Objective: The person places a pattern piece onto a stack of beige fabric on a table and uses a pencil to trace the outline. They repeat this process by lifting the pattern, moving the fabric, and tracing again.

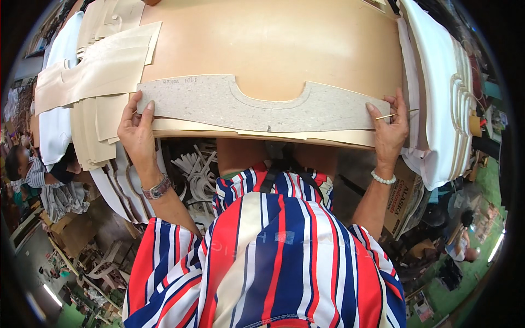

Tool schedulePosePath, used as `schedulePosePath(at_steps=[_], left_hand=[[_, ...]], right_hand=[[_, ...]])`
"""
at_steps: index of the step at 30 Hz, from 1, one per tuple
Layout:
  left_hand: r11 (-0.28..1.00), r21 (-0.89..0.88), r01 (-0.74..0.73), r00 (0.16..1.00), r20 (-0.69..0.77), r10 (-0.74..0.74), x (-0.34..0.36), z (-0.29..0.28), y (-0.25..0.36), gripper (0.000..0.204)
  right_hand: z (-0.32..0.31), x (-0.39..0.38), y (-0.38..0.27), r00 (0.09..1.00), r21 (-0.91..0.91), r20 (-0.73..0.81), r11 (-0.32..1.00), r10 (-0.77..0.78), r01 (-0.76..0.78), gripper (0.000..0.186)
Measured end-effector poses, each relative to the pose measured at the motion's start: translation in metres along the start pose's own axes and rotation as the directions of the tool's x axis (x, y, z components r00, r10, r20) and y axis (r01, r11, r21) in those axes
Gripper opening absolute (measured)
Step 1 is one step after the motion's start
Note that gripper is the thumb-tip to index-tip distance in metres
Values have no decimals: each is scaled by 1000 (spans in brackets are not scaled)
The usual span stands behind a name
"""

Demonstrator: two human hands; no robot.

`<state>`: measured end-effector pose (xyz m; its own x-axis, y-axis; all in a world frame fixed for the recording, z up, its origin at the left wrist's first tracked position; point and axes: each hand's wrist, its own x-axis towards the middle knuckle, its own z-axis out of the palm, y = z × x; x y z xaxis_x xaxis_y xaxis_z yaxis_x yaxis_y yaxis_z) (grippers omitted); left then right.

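Note:
A long grey cardboard template (pixel 191 103) with a curved notch in its far edge spans the near side of the tan tabletop (pixel 268 44). My left hand (pixel 138 128) pinches its left end, thumb on top. My right hand (pixel 390 131) grips the right end in the same way. A thin gold pen-like stick (pixel 386 116) also rests among my right fingers, pointing outward; its exact kind is unclear. Cream sheet material (pixel 202 129) shows beneath the template, along its near edge. Dark lines follow the notch, with a small mark at the middle of the near edge.
Stacked cream cut pieces (pixel 93 82) lie on the left. Layered white pieces (pixel 437 109) hang over the right side. Below the table are pale strip offcuts (pixel 198 172) and a cardboard box (pixel 402 199). Other people (pixel 465 246) are in the background on both sides.

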<state>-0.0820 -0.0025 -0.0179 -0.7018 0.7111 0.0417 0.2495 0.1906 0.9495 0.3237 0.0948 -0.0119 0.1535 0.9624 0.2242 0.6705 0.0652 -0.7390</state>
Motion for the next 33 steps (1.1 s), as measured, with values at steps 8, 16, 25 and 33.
schedulePosePath(at_steps=[8, 16, 25, 33], left_hand=[[985, 153, -82, 997, 5, 82, -2, -2, 6, 32], [958, 260, -121, 991, -26, 132, -4, 1, 5, 28], [921, 357, -155, 981, -56, 186, -10, 5, 14, 27], [897, 408, -172, 972, -75, 221, -12, 12, 22, 24]], right_hand=[[-4, -1, -5, 999, -76, 12, 996, 48, -47, 68], [-5, -2, -5, 996, -74, 29, 994, 81, -78, 67], [-5, -3, -7, 997, -125, 33, 990, 73, -69, 66], [-8, -3, 1, 997, -96, 44, 993, 68, -63, 65]])
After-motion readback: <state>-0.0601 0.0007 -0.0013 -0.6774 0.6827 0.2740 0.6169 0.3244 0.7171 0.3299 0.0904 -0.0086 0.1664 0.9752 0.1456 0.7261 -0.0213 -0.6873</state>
